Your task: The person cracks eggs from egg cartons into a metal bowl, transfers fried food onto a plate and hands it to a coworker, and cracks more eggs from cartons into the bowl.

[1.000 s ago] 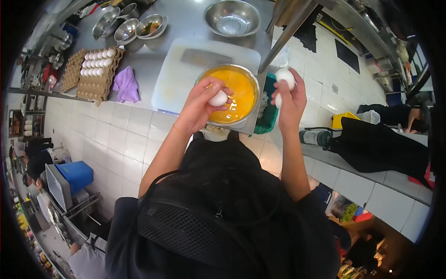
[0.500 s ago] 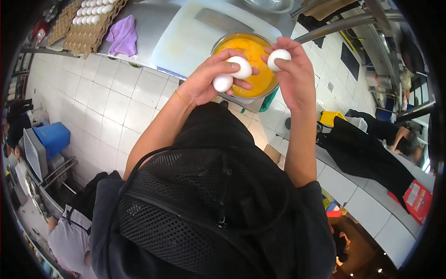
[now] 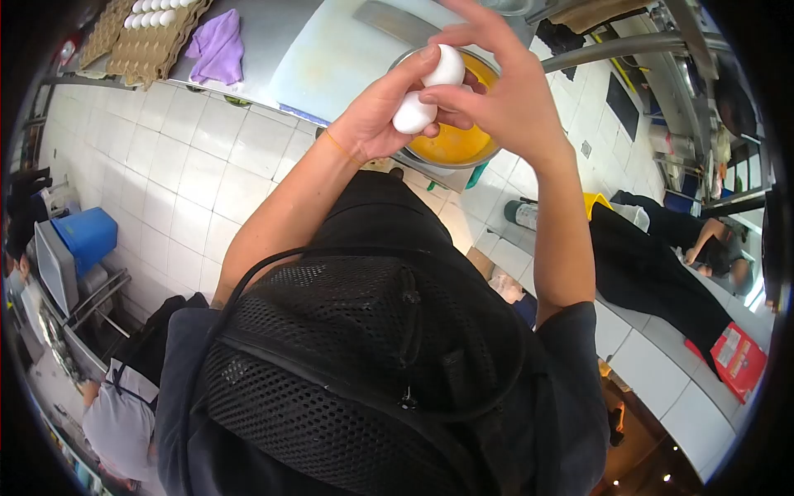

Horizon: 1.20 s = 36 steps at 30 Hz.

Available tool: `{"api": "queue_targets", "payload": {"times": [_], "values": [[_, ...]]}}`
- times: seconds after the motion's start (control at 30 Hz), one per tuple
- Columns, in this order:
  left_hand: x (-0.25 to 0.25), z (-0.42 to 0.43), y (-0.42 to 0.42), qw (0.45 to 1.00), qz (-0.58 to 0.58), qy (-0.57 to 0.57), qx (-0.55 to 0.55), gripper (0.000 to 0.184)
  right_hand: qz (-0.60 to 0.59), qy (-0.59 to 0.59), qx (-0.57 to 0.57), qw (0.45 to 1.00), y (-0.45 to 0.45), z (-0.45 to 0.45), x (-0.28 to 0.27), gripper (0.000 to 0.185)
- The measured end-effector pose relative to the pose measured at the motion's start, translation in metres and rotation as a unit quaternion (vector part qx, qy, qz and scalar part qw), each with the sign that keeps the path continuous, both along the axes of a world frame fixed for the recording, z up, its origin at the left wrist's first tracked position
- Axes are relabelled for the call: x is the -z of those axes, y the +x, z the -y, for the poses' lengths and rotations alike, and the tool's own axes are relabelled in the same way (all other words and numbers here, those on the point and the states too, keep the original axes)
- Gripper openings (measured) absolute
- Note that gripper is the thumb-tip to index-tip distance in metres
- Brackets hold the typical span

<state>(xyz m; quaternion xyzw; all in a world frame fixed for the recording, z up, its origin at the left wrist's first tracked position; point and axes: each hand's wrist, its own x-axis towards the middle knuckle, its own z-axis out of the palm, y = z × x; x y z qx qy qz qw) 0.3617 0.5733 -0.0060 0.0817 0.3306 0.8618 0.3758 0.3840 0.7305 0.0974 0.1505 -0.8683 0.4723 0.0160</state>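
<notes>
Two white eggs are in my left hand, palm up with its fingers curled round them. Its thumb presses on the upper egg; the lower egg rests nearer the palm. My right hand reaches over from the right with its fingers spread and its thumb tip against the eggs. No egg shows in the right hand. Below both hands stands a metal bowl of yellow beaten egg, partly hidden by them.
Behind the bowl lie a white cutting board and a cleaver. Egg trays and a purple cloth sit on the counter at the left. A blue bin is at far left, and other people are at both sides.
My right hand has moved up and left to the eggs in my left hand. The egg it held is no longer visible in it. Both hands are slightly higher.
</notes>
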Motion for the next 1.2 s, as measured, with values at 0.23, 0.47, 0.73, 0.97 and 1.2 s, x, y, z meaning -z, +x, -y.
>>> {"api": "queue_targets", "payload": {"times": [0.23, 0.47, 0.73, 0.97, 1.2], "values": [[0.023, 0.054, -0.018, 0.994, 0.017, 0.089, -0.068, 0.07, -0.009, 0.223, 0.004, 0.975, 0.0, -0.074, 0.056, 0.014], [0.049, 0.158, 0.003, 0.977, 0.031, 0.061, -0.202, 0.066, 0.006, 0.3, -0.026, 0.954, 0.018, -0.08, 0.1, 0.014], [0.06, 0.196, 0.034, 0.95, 0.097, 0.025, -0.296, 0.063, 0.009, 0.39, -0.032, 0.92, 0.015, -0.07, 0.101, 0.018], [0.061, 0.192, 0.035, 0.948, 0.095, 0.039, -0.3, 0.062, -0.014, 0.402, -0.04, 0.915, 0.012, -0.066, 0.102, 0.017], [0.065, 0.194, 0.035, 0.943, 0.11, 0.017, -0.314, 0.061, -0.045, 0.329, -0.009, 0.943, 0.01, -0.08, 0.084, 0.011]]}}
